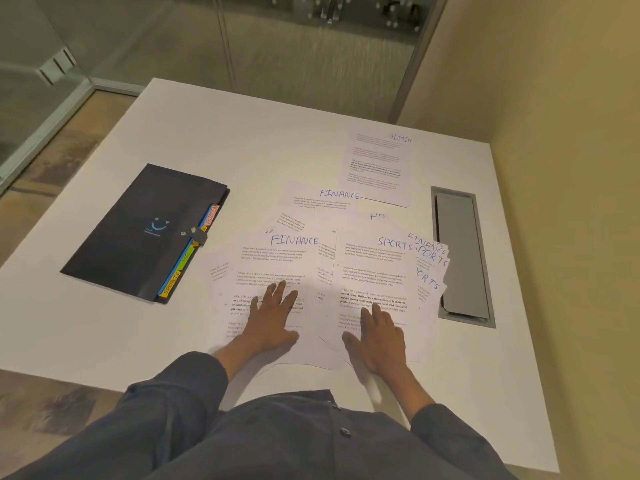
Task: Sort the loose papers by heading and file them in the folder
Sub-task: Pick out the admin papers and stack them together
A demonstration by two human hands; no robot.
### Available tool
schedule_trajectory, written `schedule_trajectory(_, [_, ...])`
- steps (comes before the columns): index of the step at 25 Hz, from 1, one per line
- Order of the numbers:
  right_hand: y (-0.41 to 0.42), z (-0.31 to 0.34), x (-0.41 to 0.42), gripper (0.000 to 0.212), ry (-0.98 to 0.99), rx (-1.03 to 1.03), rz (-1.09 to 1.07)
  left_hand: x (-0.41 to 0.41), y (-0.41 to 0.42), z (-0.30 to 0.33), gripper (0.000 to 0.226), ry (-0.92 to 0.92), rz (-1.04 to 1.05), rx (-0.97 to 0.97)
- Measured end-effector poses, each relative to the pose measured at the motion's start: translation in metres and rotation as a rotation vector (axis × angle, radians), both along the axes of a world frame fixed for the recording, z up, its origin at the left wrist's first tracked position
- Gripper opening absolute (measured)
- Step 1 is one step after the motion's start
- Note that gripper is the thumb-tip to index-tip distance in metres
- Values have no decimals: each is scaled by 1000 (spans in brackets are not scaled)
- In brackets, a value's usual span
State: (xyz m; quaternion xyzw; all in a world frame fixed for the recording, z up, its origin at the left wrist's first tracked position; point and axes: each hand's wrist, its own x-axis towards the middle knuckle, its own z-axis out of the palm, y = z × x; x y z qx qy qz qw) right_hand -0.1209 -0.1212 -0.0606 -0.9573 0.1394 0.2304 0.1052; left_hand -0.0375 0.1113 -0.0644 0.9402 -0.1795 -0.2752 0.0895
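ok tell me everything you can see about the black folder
The folder is flat, dark and matte, lying closed at a slant on the white table, left of the spread papers. Its cover shows a small blue smile logo with tiny text. A strap with a snap fastens the right edge, where coloured index tabs stick out; one reads SPORTS. Neither hand touches it.

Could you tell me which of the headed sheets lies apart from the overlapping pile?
The white printed sheet headed ADMIN, at the far right of the white table. The FINANCE and SPORTS sheets overlap one another nearer the person.
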Motion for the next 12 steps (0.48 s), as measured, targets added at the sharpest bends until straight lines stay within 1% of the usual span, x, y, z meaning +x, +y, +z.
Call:
schedule_trajectory(3, [-2, 4, 8, 61, -119, -18, -4, 7, -11, 5, 88, -22, -3, -100])
schedule_trajectory(5, [-5, 12, 17, 49, -244, 49, 6, 16, -20, 9, 84, -31, 12, -153])
schedule_trajectory(7, [-10, 21, 30, 48, -332, 146, 10, 31, -30, 9, 82, -42, 16, -169])
schedule_trajectory(9, [-17, 26, 49, 47, -369, 211, -15, 48, -38, 8, 80, -60, 13, -165])
schedule_trajectory(12, [-39, 28, 91, 36, -396, 247, -74, 80, -53, 5, 76, -106, 1, -154])
